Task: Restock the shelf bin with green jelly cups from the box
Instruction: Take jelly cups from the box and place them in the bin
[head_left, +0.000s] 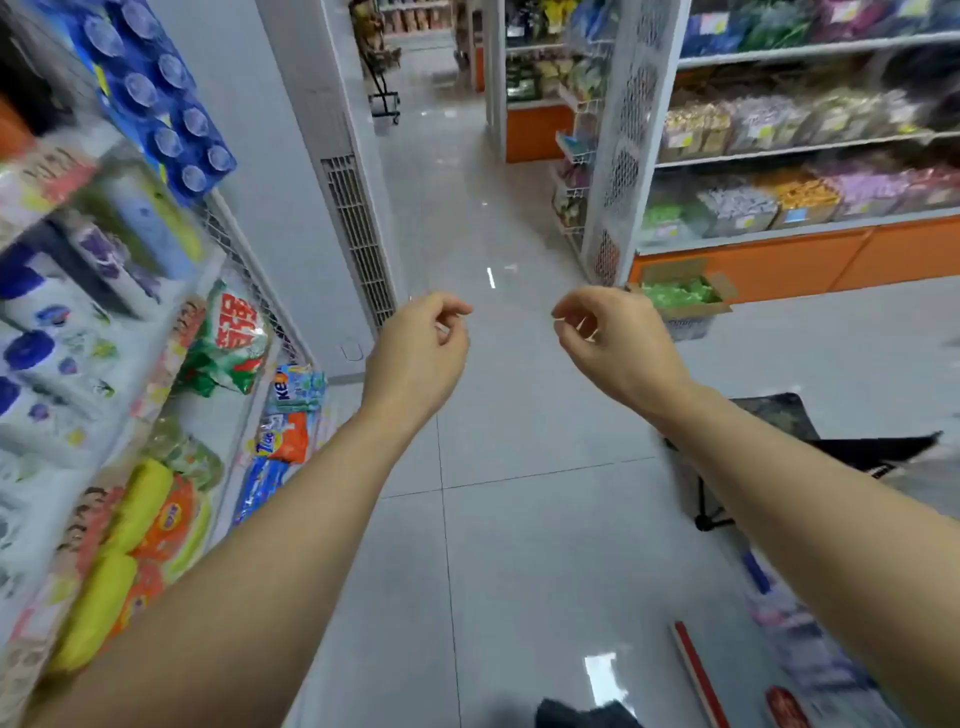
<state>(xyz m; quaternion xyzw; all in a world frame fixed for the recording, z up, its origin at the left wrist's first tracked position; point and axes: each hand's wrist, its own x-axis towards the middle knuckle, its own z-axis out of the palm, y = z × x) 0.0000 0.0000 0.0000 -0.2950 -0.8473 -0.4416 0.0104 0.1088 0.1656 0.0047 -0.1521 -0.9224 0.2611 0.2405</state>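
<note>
From the head camera, both bare forearms reach forward over a grey tiled floor (519, 545) in a shop aisle. The left hand (421, 345) hangs with its fingers (447, 312) curled loosely inward, thumb and forefinger close together, holding nothing. The right hand (608, 338) mirrors it, its fingers (571, 317) curled in a loose hook and likewise empty.

Just beyond the right hand, an open cardboard box (691, 312) stands on the floor against the orange base of the right-hand shelving (779, 228). Its flaps are up and it is filled with green jelly cups (672, 293); neither hand touches it. On the lowest shelf above the box, at the left end beside the white perforated end panel (628, 135), a shelf bin (667, 221) holds a small heap of green packs, blurred. Further bins of grey, orange and pink sweets run along the same shelf to the right.

Along the left edge of the aisle, a slanted shelf (104, 322) carries detergent bags and blue packs.
</note>
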